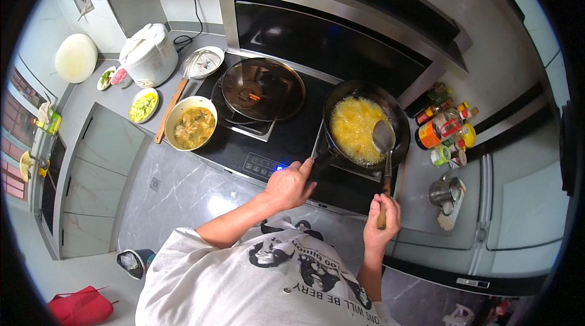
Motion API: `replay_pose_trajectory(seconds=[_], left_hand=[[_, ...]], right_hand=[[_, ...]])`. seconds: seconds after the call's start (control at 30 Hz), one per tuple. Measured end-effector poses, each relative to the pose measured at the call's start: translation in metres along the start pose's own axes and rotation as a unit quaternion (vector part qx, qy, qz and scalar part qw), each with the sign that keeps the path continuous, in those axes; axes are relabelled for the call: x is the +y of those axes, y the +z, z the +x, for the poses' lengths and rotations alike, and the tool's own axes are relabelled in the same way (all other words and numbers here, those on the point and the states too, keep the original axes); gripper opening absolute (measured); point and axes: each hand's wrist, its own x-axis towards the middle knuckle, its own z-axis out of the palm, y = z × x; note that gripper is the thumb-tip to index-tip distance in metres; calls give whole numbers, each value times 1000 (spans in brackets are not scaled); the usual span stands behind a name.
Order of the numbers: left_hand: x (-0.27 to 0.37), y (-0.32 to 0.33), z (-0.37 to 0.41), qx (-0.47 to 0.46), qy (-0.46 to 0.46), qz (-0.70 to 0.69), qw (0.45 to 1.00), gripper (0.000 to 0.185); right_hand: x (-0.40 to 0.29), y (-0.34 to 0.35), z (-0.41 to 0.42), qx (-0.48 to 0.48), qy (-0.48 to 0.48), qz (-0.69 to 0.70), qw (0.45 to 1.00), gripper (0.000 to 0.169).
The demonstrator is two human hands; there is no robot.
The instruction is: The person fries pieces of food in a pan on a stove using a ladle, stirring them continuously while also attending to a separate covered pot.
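Observation:
A black wok [400, 129] sits on the right burner, with bubbling yellow food [356, 127] in it. My left hand [289, 185] is at the wok's black handle [325, 160], fingers curled around its near end. My right hand [383, 221] grips the wooden handle of a metal ladle [384, 136]. The ladle's bowl rests over the right side of the food, its back facing up. Over the left burner lies a round, dark glass lid [279, 79]. Left of it stands a cream bowl [170, 136] of soupy food with chunks in it.
On the left counter are a white rice cooker [151, 58], a skimmer [171, 106] with a wooden handle, and a dish of chopped greens [143, 105]. Several sauce bottles [432, 136] and a metal cup [441, 192] stand right of the wok. A range hood [347, 1] overhangs the back.

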Motion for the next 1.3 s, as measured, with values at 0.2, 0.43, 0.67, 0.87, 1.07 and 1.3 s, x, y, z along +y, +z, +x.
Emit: replay_pose_trajectory(seconds=[0.2, 0.43, 0.67, 0.87, 1.07, 1.3], left_hand=[[3, -2, 1, -12, -4, -3, 1000, 67], [1, -1, 1, -11, 1, 10, 1000, 66], [2, 1, 1, -2, -7, 18, 1000, 67], [2, 3, 2, -7, -9, 20, 1000, 65], [6, 1, 2, 27, -4, 34, 999, 61], [39, -30, 15, 202, 131, -61, 969, 24]], right_hand=[[-1, -2, -3, 3, 20, 3, 1000, 19], [2, -10, 0, -5, 23, -10, 1000, 20], [6, -14, 1, -12, 17, -26, 999, 19], [14, -12, 0, -10, 26, -3, 1000, 22], [14, -11, 2, -8, 20, -14, 1000, 20], [17, -16, 2, -5, 23, -23, 999, 20]])
